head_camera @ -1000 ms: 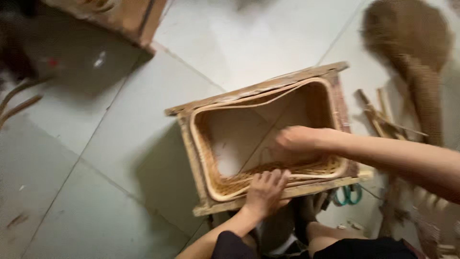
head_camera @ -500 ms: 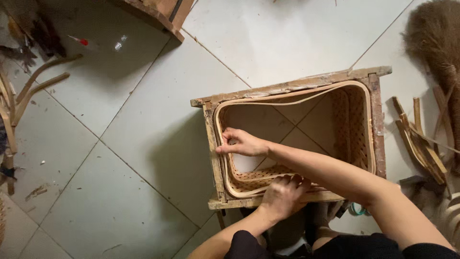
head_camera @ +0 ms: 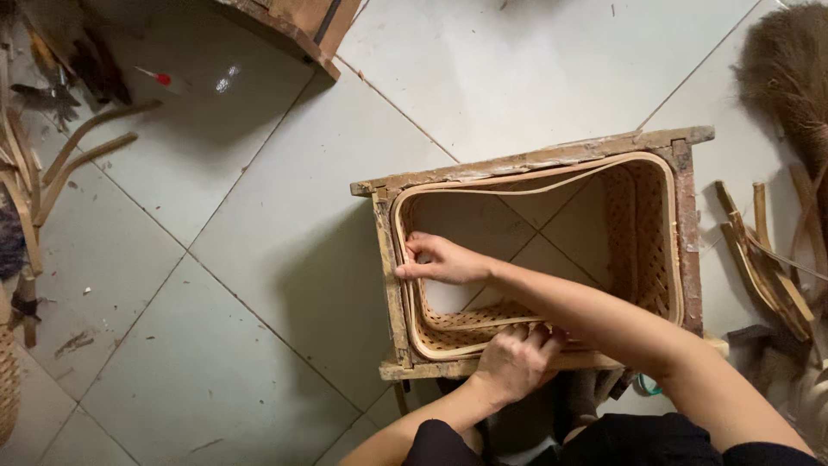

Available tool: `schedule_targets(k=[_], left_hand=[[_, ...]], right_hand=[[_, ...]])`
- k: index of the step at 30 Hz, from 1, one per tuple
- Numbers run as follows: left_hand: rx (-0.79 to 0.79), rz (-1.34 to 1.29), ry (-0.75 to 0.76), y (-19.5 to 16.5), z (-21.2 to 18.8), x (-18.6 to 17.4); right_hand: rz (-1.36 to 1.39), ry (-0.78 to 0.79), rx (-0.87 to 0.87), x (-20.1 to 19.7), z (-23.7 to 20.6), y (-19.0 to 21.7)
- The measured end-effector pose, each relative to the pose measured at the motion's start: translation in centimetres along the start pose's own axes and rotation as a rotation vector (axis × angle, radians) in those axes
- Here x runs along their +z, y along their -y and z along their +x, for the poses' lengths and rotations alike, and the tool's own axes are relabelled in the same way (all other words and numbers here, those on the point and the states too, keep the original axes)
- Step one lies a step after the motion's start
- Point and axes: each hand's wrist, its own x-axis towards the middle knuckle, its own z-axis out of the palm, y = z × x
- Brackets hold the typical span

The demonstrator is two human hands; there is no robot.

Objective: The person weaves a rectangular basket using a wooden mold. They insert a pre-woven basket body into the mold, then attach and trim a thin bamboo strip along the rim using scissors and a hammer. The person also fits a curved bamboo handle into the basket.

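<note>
A woven cane basket [head_camera: 642, 233] sits inside a worn rectangular wooden frame [head_camera: 535, 160] on the tiled floor. A pale bent strip [head_camera: 517, 185] runs around the basket's mouth as a rim. My right hand [head_camera: 442, 261] reaches across the opening to the left inner wall, and its fingers pinch the rim strip against the frame there. My left hand [head_camera: 516, 358] rests on the near side with its fingers curled over the rim and the frame's front bar. Floor tiles show through the basket's open bottom.
A second wooden frame [head_camera: 297, 22] lies at the top. Bent cane strips [head_camera: 82, 147] and scraps lie along the left edge. Cut wooden pieces [head_camera: 763, 263] and a fibre broom [head_camera: 789, 78] are on the right. Teal-handled scissors [head_camera: 647, 387] peek out behind my right arm.
My right hand has moved from the near right part of the basket across to its left inner wall. My left hand has stayed on the near rim.
</note>
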Motion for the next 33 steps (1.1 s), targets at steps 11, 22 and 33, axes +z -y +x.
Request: schedule_targets(k=[11,22,33], left_hand=[[0.017,-0.004,0.526,1.5,2.4,-5.3],[0.202,0.239,0.650,11.5,-2.4,-14.3],[0.157,0.177,0.593,12.1,-3.4,-13.7]], right_hand=[[-0.630,0.048,0.041,-2.5,-4.7,3.1],[-0.447,0.139,0.118,-1.7,-18.3,6.8],[-0.549,0.069,0.097,-1.5,-18.2,6.8]])
